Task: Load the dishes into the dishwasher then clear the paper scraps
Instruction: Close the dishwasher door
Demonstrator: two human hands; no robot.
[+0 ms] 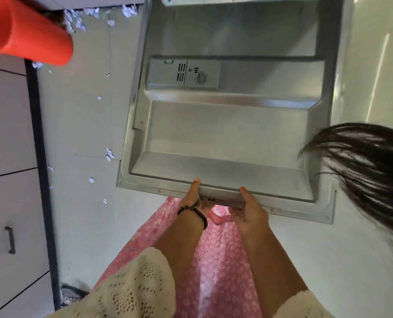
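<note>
Both hands are clamped on the free front edge of the dishwasher door, which lies folded down flat over the floor. The left hand and right hand sit close together near the middle of that edge, thumbs on the steel inner face, fingers curled under the lip out of sight.

The door looks like a stiff, fairly heavy hinged panel; its smooth metal lining is probably slick, so the rolled front lip where the hands already sit seems the sound place to hold, lifting evenly so it does not twist. The paper scraps are light and crumpled, scattered on the floor along the door's left side and piled thicker toward the far left corner by the cabinets.

No dishes show anywhere. The racks are cut off at the top edge, so whether they are loaded cannot be told. An orange cylinder at top left is only partly in view, and hair hides the floor at right
</note>
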